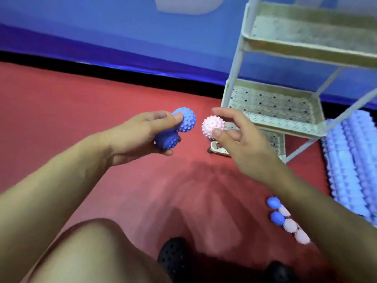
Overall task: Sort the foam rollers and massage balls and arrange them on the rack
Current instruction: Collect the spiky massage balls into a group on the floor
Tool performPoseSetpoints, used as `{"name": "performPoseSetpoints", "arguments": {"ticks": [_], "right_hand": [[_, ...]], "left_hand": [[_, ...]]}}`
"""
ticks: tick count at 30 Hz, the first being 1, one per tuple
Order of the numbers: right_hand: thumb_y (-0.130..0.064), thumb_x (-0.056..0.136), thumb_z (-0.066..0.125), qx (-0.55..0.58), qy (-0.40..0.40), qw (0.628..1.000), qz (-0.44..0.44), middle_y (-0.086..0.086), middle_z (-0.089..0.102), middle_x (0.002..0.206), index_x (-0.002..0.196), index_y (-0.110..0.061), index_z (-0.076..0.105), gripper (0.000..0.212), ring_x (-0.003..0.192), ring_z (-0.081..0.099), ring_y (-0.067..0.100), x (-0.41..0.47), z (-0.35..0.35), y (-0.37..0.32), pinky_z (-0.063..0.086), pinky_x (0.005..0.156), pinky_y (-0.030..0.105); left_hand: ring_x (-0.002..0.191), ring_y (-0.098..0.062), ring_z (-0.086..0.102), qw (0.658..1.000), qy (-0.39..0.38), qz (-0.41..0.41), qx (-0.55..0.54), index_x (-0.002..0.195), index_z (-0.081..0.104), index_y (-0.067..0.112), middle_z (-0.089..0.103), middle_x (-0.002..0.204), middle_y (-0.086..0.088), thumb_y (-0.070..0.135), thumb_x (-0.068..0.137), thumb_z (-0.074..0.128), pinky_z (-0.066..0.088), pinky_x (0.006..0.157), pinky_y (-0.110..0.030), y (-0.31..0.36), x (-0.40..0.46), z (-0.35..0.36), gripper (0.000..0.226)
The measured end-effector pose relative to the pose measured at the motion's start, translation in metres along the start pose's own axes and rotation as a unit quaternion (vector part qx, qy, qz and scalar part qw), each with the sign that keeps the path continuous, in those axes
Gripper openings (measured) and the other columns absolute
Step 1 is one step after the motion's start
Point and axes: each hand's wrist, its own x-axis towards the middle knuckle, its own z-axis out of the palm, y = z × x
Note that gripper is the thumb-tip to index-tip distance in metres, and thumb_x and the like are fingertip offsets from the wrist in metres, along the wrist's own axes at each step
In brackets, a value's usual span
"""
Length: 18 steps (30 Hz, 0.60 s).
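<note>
My left hand (142, 135) grips two blue spiky massage balls, one (186, 122) above the other (168, 140), over the red floor. My right hand (238, 137) pinches a pink spiky massage ball (212, 126) between thumb and fingers, just left of the rack's lower shelves. The cream tiered rack (285, 127) stands at the right with perforated shelves that hold nothing I can see. Several more blue and pink balls (285, 219) lie on the floor beside my right forearm. Pale blue ridged foam rollers (350, 164) lie at the far right.
A red floor mat (102, 94) spreads left of the rack, bounded by a blue wall (122, 33) behind. My bare knee (98, 252) and black perforated shoes (173, 258) fill the bottom of the view.
</note>
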Motion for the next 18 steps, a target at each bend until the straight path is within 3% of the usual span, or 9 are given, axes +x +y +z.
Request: {"name": "performPoseSetpoints", "arguments": {"ticks": [3, 5, 7, 9, 11, 14, 18], "right_hand": [[-0.038, 0.095, 0.065, 0.004, 0.04, 0.999, -0.014, -0.007, 0.074, 0.114, 0.125, -0.054, 0.055, 0.036, 0.099, 0.066, 0.051, -0.019, -0.048, -0.04, 0.055, 0.087, 0.06], [-0.036, 0.095, 0.068, -0.008, 0.052, 0.998, -0.021, 0.006, 0.074, 0.113, 0.122, -0.05, 0.059, 0.032, 0.099, 0.062, 0.06, -0.035, -0.082, -0.063, 0.051, 0.086, 0.07], [-0.025, 0.098, 0.07, -0.022, 0.063, 0.997, -0.026, 0.003, 0.071, 0.12, 0.121, -0.042, 0.061, 0.03, 0.103, 0.065, 0.053, -0.057, -0.113, -0.085, 0.048, 0.091, 0.071], [-0.017, 0.096, 0.071, -0.051, 0.072, 0.996, -0.026, -0.008, 0.068, 0.122, 0.119, -0.037, 0.062, 0.031, 0.099, 0.074, 0.026, -0.085, -0.142, -0.1, 0.055, 0.094, 0.051], [-0.017, 0.095, 0.072, -0.078, 0.073, 0.994, -0.02, -0.01, 0.067, 0.122, 0.12, -0.036, 0.063, 0.033, 0.096, 0.073, 0.011, -0.115, -0.169, -0.106, 0.056, 0.094, 0.03], [-0.015, 0.095, 0.072, -0.101, 0.097, 0.99, -0.005, -0.009, 0.069, 0.122, 0.125, -0.032, 0.063, 0.036, 0.101, 0.071, 0.01, -0.157, -0.201, -0.104, 0.054, 0.096, 0.021], [-0.01, 0.094, 0.072, -0.086, 0.156, 0.984, 0.009, -0.01, 0.066, 0.126, 0.122, -0.031, 0.063, 0.037, 0.09, 0.067, -0.003, -0.185, -0.238, -0.077, 0.05, 0.087, 0.012]], "left_hand": [[0.094, -0.016, 0.062, 0.997, -0.01, 0.064, 0.033, 0.129, 0.06, 0.0, 0.062, 0.102, -0.007, 0.049, 0.087, 0.062, 0.058, 0.066, -0.025, 0.044, -0.023, 0.042, 0.064], [0.09, -0.014, 0.064, 0.994, -0.013, 0.102, 0.04, 0.13, 0.059, 0.004, 0.068, 0.103, -0.003, 0.047, 0.097, 0.055, 0.057, 0.063, -0.025, 0.064, -0.035, 0.072, 0.054], [0.083, -0.013, 0.068, 0.99, -0.004, 0.134, 0.038, 0.128, 0.057, 0.006, 0.071, 0.102, -0.004, 0.044, 0.104, 0.05, 0.055, 0.057, -0.024, 0.074, -0.041, 0.107, 0.045], [0.076, -0.013, 0.07, 0.984, 0.007, 0.171, 0.051, 0.126, 0.053, 0.007, 0.068, 0.101, -0.01, 0.044, 0.106, 0.048, 0.053, 0.052, -0.025, 0.075, -0.044, 0.145, 0.043], [0.073, -0.014, 0.071, 0.976, 0.011, 0.21, 0.063, 0.124, 0.053, 0.009, 0.066, 0.099, -0.013, 0.046, 0.104, 0.05, 0.052, 0.049, -0.027, 0.069, -0.044, 0.184, 0.042], [0.076, -0.021, 0.074, 0.966, -0.003, 0.251, 0.06, 0.121, 0.057, 0.017, 0.067, 0.099, -0.015, 0.048, 0.098, 0.057, 0.052, 0.047, -0.029, 0.057, -0.041, 0.241, 0.038], [0.075, -0.029, 0.075, 0.968, -0.022, 0.245, 0.052, 0.118, 0.059, 0.02, 0.07, 0.082, 0.0, 0.051, 0.091, 0.061, 0.056, 0.049, -0.032, 0.038, -0.019, 0.305, 0.041]]}}
